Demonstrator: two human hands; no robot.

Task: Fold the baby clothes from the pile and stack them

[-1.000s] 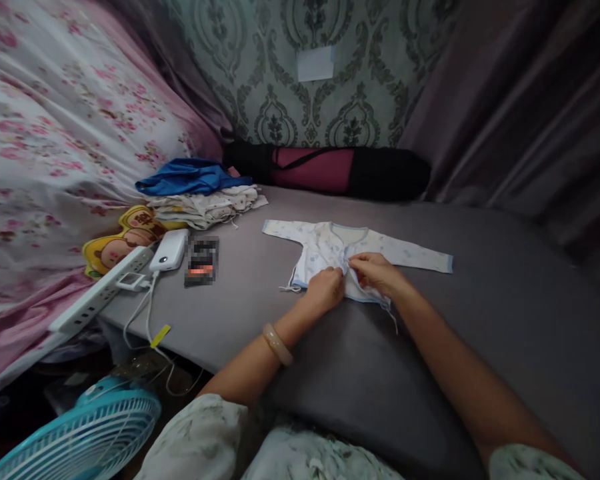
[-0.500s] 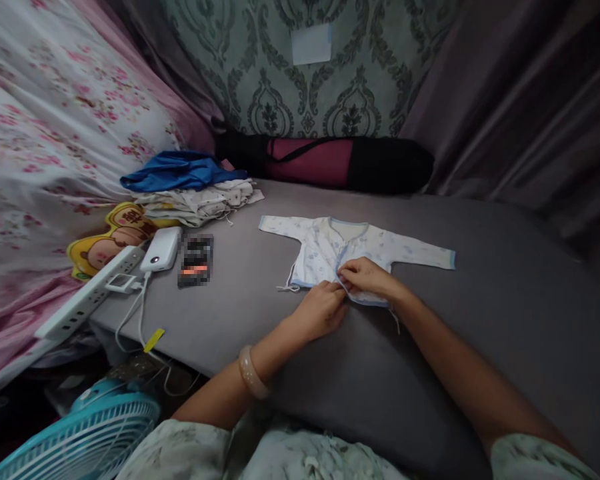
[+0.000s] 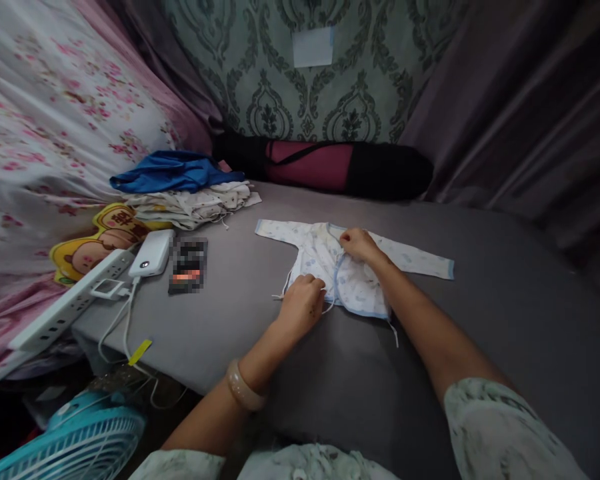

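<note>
A small white baby shirt (image 3: 360,283) with blue trim and a faint print lies spread on the grey sheet, sleeves out to both sides. My left hand (image 3: 304,303), with a bangle on the wrist, is closed at the shirt's lower left; a white tie string shows beside its fingers. Near the neckline, my right hand (image 3: 359,245) pinches the blue-trimmed edge of the front panel. Another tie string hangs from the lower right corner, and one lies at the left side.
Left on the grey sheet (image 3: 230,267) are folded clothes (image 3: 195,203), a blue garment (image 3: 175,171), a power bank (image 3: 151,253), a power strip (image 3: 70,303) and a blurred dark item (image 3: 188,265). A long bag (image 3: 310,167) lies behind; a fan (image 3: 85,433) stands lower left.
My right hand has moved up toward the neckline. My left hand has shifted left, apart from the right. The shirt's front panel now lies more open, with its curved edge showing.
</note>
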